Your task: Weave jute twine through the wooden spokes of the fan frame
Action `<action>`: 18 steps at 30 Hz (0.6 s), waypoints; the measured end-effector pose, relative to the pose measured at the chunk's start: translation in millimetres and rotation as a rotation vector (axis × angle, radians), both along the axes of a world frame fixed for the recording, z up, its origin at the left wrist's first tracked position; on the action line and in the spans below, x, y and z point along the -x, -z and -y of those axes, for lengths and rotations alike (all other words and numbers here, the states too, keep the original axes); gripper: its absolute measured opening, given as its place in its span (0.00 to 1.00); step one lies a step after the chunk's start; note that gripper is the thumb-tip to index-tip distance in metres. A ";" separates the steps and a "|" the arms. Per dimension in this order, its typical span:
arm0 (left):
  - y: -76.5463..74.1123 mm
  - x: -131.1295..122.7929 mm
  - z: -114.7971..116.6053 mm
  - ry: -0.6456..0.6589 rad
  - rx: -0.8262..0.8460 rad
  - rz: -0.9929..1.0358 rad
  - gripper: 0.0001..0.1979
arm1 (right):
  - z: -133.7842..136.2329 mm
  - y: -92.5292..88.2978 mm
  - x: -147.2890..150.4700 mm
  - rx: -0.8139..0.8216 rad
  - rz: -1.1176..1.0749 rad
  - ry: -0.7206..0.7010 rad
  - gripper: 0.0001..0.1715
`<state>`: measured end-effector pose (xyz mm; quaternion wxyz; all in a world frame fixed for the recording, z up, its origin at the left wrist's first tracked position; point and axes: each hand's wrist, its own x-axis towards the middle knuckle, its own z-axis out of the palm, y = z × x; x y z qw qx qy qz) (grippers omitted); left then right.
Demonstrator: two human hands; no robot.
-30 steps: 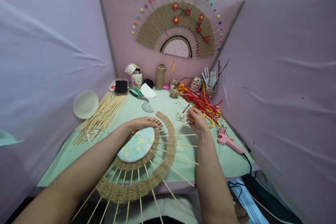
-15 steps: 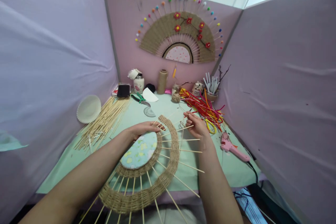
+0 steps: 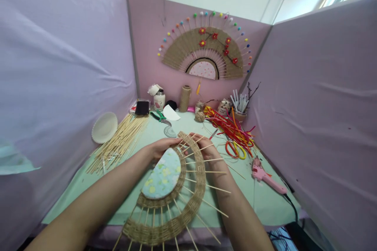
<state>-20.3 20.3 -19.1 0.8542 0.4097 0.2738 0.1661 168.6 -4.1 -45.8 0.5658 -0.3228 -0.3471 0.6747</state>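
A half-round woven fan point(image 3: 200, 174) of twine and thin bamboo sticks is held tilted above the front of the table. Its centre is a half-disc of pale blue cloth point(image 3: 163, 174) with yellow and green spots, edged with woven twine. My left hand point(image 3: 165, 147) is closed on the upper end of the fan, beside the cloth centre. Behind the outer woven band and its sticks, my right hand point(image 3: 207, 147) grips the same end, its fingers partly hidden. A ball of twine point(image 3: 199, 116) sits further back, with a loose strand near it.
Bamboo sticks point(image 3: 118, 141) and a white dish point(image 3: 104, 127) lie at left. Green-handled pliers point(image 3: 159, 116) and a protractor point(image 3: 169, 131) are behind the fan. At right are coloured pipe cleaners point(image 3: 229, 127), scissors point(image 3: 235, 150) and a corded pink glue gun point(image 3: 266, 176). A finished fan point(image 3: 179, 47) hangs behind.
My right hand has come left from beside the fan, where it pinched a strand of twine, onto the fan's upper end. My left hand keeps its hold. The view has tilted up slightly.
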 end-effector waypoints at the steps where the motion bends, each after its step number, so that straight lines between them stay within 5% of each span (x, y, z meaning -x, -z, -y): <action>1: -2.1 -0.3 -3.2 0.007 0.014 0.015 0.20 | -1.8 -2.6 2.4 0.001 0.001 -0.015 0.17; 8: -6.7 -10.0 -8.8 -0.197 0.208 0.103 0.10 | -12.8 -13.5 5.6 0.047 0.017 0.099 0.20; 18: 3.2 -8.2 -1.8 -0.167 0.134 0.166 0.18 | -13.7 -15.4 -5.1 0.060 -0.042 0.215 0.18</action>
